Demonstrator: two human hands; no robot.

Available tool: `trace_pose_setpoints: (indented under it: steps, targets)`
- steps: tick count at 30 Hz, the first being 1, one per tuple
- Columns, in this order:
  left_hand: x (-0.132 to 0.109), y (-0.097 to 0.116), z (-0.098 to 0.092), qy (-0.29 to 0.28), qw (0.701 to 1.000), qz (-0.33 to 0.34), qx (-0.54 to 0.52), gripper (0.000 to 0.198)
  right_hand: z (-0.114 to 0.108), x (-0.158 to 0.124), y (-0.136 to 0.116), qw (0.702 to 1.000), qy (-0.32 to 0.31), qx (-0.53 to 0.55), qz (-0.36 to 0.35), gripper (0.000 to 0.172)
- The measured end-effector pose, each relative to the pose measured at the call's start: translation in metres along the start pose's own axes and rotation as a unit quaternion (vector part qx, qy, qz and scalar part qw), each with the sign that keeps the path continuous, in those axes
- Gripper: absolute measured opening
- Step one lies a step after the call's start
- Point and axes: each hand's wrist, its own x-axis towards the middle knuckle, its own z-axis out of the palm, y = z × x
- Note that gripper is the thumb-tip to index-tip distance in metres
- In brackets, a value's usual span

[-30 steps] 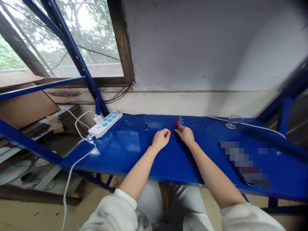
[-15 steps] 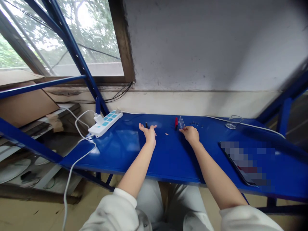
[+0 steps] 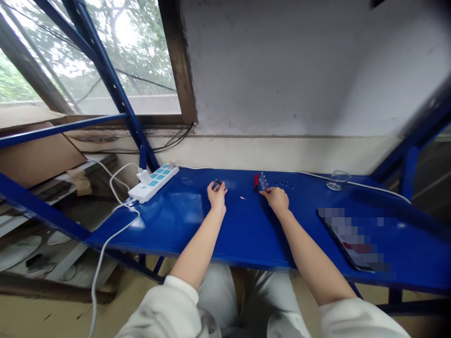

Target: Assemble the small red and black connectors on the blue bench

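My left hand is closed on a small black cylinder, which tilts between the thumb and fingers. My right hand rests on the table with thumb and forefinger pinched together; what they hold, if anything, is too small to make out. Just beyond those fingertips stand several small clear tubes. A red and black tool-like object lies beside them on the left. Between my hands is a tiny pale scrap. Several tiny dark or clear pieces are scattered past my right hand.
The blue table meets the wall at the back. On its left is a white power strip with a cable hanging over the edge. A clear glass dish and a blurred-out tablet-like device lie on the right.
My left hand has closed its fingers on the black cylinder, which stood upright before and now tilts. My right hand keeps its pinch by the tubes.
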Motion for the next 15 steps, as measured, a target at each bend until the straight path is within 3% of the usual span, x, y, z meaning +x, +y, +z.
trace_pose_setpoints:
  steps: [3,9,15]
  targets:
    - [-0.004,0.003,0.000,-0.027,1.000,0.003,-0.013,0.043,-0.001,-0.001,0.000,1.000,0.000,0.003,-0.004,0.028]
    - [-0.009,0.004,0.002,-0.069,0.997,-0.020,-0.001,0.017,-0.007,-0.006,-0.003,1.000,-0.015,-0.009,-0.012,0.029]
    - [-0.012,0.004,0.001,-0.199,0.975,-0.085,0.050,0.014,-0.018,-0.019,-0.016,0.998,0.030,-0.030,-0.038,0.033]
